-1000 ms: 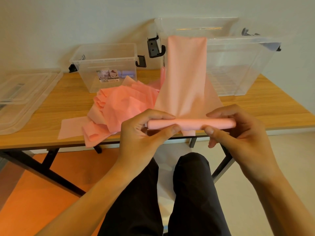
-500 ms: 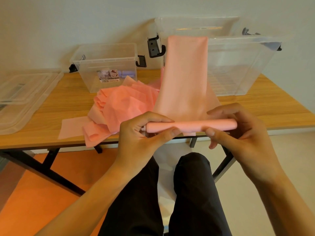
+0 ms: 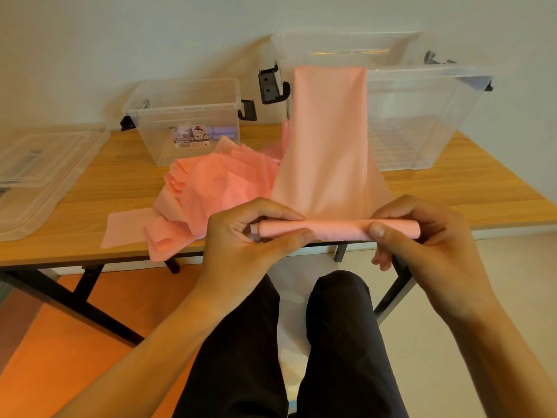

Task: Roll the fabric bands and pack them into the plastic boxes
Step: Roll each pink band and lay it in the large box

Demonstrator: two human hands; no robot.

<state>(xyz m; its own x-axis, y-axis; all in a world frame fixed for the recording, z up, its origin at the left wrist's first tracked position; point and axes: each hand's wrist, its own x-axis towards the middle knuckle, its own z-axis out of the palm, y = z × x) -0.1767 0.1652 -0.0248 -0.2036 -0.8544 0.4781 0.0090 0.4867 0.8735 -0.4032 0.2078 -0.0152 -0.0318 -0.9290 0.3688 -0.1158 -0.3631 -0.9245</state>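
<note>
Head view: one pink band (image 3: pixel 330 140) is partly rolled. Its roll (image 3: pixel 337 230) hangs just off the table's (image 3: pixel 452 194) near edge, pinched at either end between the thumb and curled fingers of the left hand (image 3: pixel 241 245) and right hand (image 3: pixel 428 245). The loose length stretches up to the big box (image 3: pixel 422 116). Much seems left: a pile of unrolled bands (image 3: pixel 217 188) lies beside it, and the small box (image 3: pixel 168 137) holds only something purple.

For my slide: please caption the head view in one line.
Left hand and right hand grip a half-rolled pink fabric band, its free end draped over a clear box.
</note>
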